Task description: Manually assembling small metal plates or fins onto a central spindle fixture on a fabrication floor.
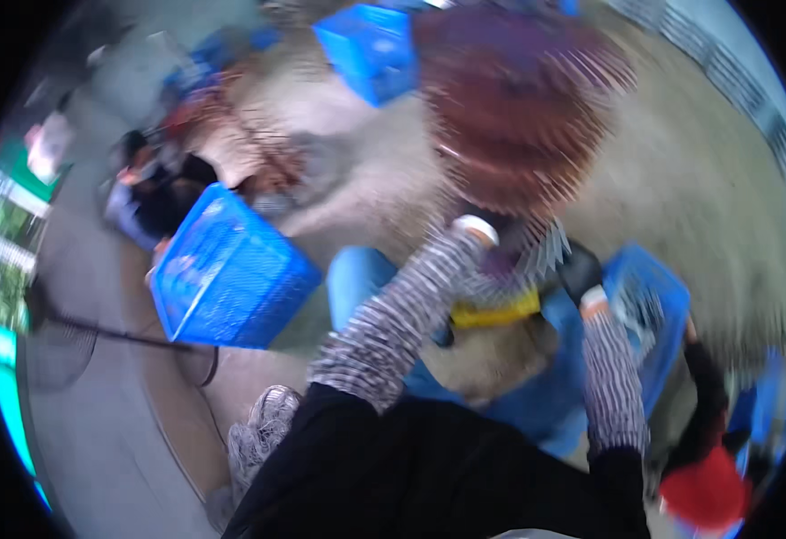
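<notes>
Motion blur smears the middle of the view. My left hand [501, 225], in a dark glove below a white cuff, reaches to the lower side of a large reddish-brown stack [519, 126] with comb-like edges. My right hand [580, 269], also dark-gloved, is at the right of a silver finned piece [544, 254], beside a blue crate. Whether either hand grips the piece cannot be made out, as the fingers are blurred. Just below the finned piece lies a yellow strip [498, 310]. Knitted grey-and-white sleeves cover both my forearms.
A person [155, 193] at left is behind a tilted blue crate [231, 269]. At right, a person in a red cap [707, 492] touches the blue crate [671, 292] holding silvery pieces. Another blue crate [370, 54] stands far off. Brown pieces [249, 144] lie heaped at far left.
</notes>
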{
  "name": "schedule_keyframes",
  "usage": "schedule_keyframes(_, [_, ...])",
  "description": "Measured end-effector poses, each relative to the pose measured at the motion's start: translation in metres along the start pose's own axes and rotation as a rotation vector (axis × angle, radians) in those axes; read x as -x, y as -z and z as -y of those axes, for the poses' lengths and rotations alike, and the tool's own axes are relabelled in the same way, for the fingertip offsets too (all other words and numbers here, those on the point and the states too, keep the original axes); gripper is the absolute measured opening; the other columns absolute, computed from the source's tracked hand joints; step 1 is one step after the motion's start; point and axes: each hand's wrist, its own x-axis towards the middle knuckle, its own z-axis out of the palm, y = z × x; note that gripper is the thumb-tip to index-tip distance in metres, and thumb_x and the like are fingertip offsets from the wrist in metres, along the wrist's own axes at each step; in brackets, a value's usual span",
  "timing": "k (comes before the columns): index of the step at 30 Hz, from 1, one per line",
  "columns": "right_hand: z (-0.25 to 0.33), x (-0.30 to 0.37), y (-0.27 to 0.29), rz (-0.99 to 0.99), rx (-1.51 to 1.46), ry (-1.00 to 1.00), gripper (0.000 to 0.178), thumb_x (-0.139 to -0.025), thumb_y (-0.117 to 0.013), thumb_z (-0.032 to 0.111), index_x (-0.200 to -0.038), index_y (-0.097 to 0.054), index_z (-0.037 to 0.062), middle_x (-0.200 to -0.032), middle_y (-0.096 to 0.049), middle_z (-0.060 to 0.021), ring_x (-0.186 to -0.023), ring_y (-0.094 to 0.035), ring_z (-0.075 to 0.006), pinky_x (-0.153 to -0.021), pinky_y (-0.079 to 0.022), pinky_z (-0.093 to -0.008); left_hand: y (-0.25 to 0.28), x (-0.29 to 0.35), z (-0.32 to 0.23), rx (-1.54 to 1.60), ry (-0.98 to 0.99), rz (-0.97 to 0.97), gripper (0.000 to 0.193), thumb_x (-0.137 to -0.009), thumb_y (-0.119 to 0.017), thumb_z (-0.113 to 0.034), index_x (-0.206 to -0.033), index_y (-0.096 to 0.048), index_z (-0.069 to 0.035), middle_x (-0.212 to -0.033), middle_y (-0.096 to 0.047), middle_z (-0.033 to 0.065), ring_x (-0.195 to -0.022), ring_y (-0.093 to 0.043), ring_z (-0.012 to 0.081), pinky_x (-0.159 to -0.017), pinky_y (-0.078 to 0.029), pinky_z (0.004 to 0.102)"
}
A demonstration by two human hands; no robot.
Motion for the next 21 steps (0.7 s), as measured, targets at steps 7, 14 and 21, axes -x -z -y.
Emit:
schedule_keyframes(7, [0.055,-0.019,0.001,-0.097,-0.030,0.074,0.031,-0.085,-0.062,0.026,-0.107,-0.073,0.0061,-0.094,-0.074,-0.0185,-0.079,-0.066,-0.0399,-0.072,-0.050,-0.0461,-0.056,0.024,0.049,-0.238,-0.158,-0.083,0.032,-0.092,-0.060,-0.044,-0.108,-0.069,-0.018,-0.101,-0.073,0.0140,-0.089,-0.070,0.0335,-0.074,-0.054,0.0511])
schedule_keyframes(14, [0.096,0.017,-0.012,-0.188,0.108,-0.143,0.031,-0.089,-0.060,0.030,-0.109,-0.070,0.0078,-0.096,-0.074,-0.0186,-0.081,-0.068,-0.0406,-0.070,-0.051,-0.0477,-0.065,0.024,0.074,-0.496,-0.437,-0.162,0.040,-0.091,-0.060,-0.040,-0.120,-0.068,-0.014,-0.124,-0.068,0.0189,-0.096,-0.067,0.0326,-0.077,-0.054,0.0467])
schedule_keyframes(21, [0.087,0.035,-0.026,-0.283,-0.021,-0.304,0.035,-0.092,-0.059,0.032,-0.118,-0.069,0.0107,-0.097,-0.073,-0.0168,-0.080,-0.068,-0.0398,-0.070,-0.052,-0.0476,-0.073,0.008,0.080,-0.788,-0.975,-0.190,0.049,-0.097,-0.052,-0.024,-0.142,-0.053,-0.004,-0.136,-0.061,0.0200,-0.116,-0.062,0.0323,-0.097,-0.051,0.0417])
